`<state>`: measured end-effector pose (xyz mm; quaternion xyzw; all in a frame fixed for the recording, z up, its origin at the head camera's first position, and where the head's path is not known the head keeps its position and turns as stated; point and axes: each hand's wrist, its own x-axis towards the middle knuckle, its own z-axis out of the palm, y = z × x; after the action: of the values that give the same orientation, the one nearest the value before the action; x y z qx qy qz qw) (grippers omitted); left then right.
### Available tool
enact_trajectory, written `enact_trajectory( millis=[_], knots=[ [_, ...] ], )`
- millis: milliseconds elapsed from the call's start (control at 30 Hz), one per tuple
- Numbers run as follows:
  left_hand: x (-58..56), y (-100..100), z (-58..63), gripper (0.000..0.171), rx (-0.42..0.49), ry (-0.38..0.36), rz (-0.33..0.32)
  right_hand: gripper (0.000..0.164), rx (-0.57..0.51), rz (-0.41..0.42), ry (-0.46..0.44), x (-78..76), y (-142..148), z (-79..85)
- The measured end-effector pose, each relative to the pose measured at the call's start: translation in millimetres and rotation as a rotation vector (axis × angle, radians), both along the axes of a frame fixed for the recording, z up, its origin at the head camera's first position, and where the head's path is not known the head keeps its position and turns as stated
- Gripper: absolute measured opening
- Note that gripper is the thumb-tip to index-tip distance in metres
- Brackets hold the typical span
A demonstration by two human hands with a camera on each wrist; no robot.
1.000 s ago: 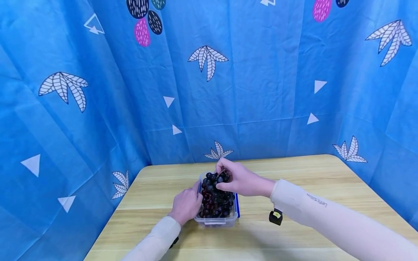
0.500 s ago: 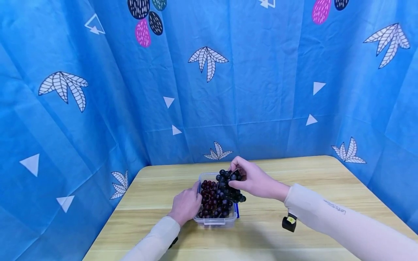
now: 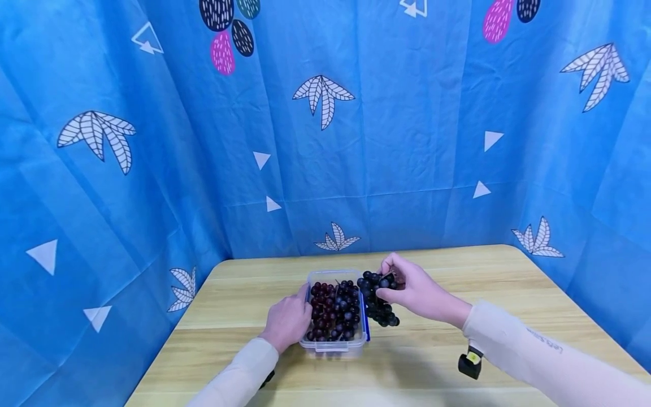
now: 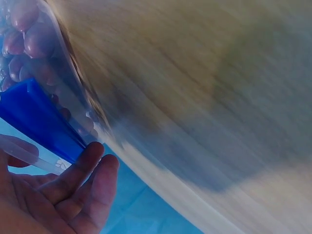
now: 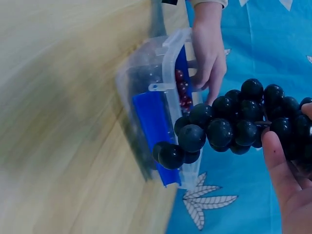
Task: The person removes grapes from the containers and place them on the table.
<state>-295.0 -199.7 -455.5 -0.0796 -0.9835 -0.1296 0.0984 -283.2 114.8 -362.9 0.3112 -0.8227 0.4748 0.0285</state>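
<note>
My right hand [image 3: 414,291] pinches a bunch of black grapes [image 3: 378,305] near its stem, just right of a clear plastic container [image 3: 333,346] with blue side flaps. In the right wrist view the bunch [image 5: 219,127] hangs past my thumb, partly in front of the container's blue flap [image 5: 155,129]. Red and dark grapes [image 3: 328,311] lie inside the container. On its left side, my left hand [image 3: 288,321] holds the rim. The left wrist view shows the fingers [image 4: 90,158] against another blue flap [image 4: 41,119], with the thumb at the rim.
The container stands on a light wooden table [image 3: 447,350]. Behind and beside the table hangs a blue patterned curtain [image 3: 407,113]. Black wrist cameras [image 3: 470,363] sit on both sleeves.
My right hand has lifted the black grapes out of the container and carried them rightward past its right edge. The grapes beneath are now uncovered. My left hand stays on the rim.
</note>
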Motion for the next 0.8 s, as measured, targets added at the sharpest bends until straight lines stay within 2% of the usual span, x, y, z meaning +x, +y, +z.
enact_trajectory(
  millis=[267, 567, 800],
  knots=[
    [0.4, 0.0, 0.6, 0.055, 0.019, 0.001, -0.006, 0.031, -0.023, -0.017, -0.046, 1.2, 7.4, -10.4],
    [1.6, -1.5, -1.8, 0.054, 0.029, 0.001, -0.002, 0.034, -0.048, -0.001, -0.120, 0.1, 8.8, -23.0],
    [-0.8, -1.4, -1.2, 0.055, 0.030, -0.002, -0.003, 0.034, -0.054, -0.003, -0.172, -7.5, 12.8, -37.3]
  ],
)
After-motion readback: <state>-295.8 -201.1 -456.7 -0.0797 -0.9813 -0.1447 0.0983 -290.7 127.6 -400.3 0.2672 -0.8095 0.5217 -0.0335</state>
